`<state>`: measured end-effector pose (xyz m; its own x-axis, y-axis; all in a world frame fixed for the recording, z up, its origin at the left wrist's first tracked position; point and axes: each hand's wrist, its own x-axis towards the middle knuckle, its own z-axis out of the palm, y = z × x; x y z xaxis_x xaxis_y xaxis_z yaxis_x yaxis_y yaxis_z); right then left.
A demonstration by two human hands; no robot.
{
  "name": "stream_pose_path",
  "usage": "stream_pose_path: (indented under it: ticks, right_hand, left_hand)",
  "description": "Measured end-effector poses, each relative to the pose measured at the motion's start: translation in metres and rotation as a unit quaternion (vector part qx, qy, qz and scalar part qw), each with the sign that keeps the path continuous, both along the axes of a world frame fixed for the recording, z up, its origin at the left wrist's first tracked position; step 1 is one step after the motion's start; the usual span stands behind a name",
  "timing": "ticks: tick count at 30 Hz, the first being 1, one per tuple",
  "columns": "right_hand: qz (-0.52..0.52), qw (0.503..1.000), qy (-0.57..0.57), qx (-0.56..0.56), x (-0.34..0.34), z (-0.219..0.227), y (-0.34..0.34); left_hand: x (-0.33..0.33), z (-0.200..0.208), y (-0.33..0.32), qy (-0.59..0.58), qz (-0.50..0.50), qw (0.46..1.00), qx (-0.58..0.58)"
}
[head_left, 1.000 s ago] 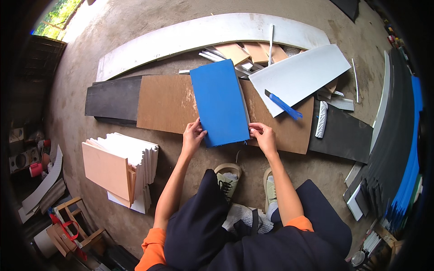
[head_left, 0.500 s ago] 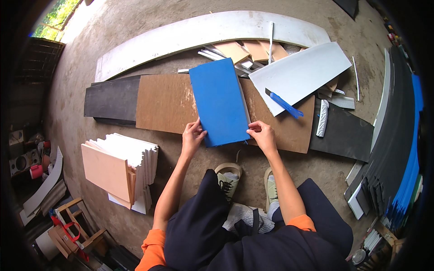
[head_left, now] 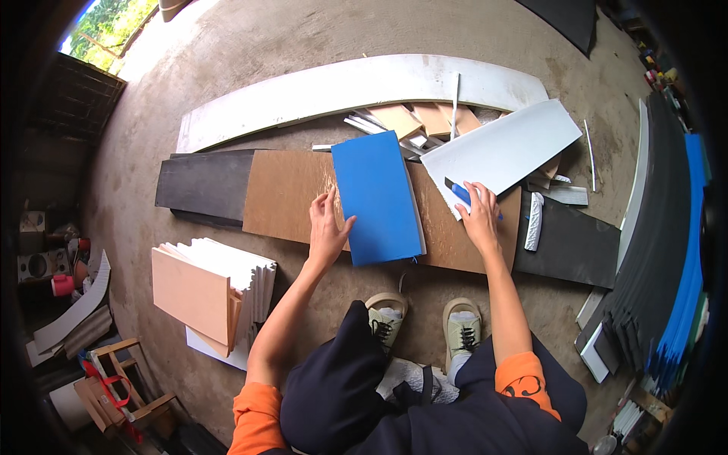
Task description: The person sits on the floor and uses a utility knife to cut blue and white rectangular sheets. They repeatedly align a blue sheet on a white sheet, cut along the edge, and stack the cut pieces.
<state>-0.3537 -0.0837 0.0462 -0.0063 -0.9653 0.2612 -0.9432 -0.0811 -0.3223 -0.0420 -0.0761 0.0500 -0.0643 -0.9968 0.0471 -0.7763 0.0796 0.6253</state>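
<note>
Blue rectangular sheet (head_left: 377, 201) lies across the brown board (head_left: 284, 193), its long sides running away from the person and its near end projecting slightly past the board's near edge. A pale edge is visible along its right side (whether one layer or several cannot be determined).

Change of condition: the right hand (head_left: 479, 216) has left the sheet's lower right edge and is now placed over the utility knife (head_left: 459, 192). Thumb and fingers lie about the blue handle; whether they have closed firmly on it cannot be confirmed, because the hand covers much of the tool. The blade end points up and to the left, and the knife lies over the near left part of the white panel (head_left: 516, 148) (its position relative to that panel appears unchanged).

The left hand (head_left: 327, 231) remains at the sheet's left edge. Its fingers are loosely extended over the brown board, gripping nothing, with the thumb at the blue edge.

Effect on the work: the two-sided hold has ended. The sheet shows no clear displacement on the board, so its placement appears complete for the moment, and attention appears to have passed from the sheet to the knife.
</note>
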Motion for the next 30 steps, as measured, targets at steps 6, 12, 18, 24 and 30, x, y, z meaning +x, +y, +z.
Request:
stream_pose_path:
  ticks: [6,12,18,24,30]
  right_hand:
    - [0.058,0.989,0.047,0.125,-0.018,-0.015,-0.016]
    - [0.061,0.982,-0.152,0.098,0.004,-0.011,-0.047]
    - [0.028,0.965,-0.087,0.247,0.083,-0.001,-0.117]
    - [0.036,0.969,-0.044,0.239,0.111,-0.014,-0.146]
    - [0.017,0.961,-0.018,0.277,0.122,-0.014,-0.151]
  left_hand:
    - [-0.04,-0.002,-0.045,-0.146,-0.2,0.969,0.008]
    - [-0.048,-0.024,-0.058,-0.219,-0.222,0.94,0.14]
    - [-0.049,-0.026,-0.059,-0.197,-0.221,0.942,0.156]
    - [-0.05,-0.027,-0.056,-0.18,-0.205,0.952,0.134]
    - [-0.048,-0.029,-0.054,-0.17,-0.19,0.96,0.119]
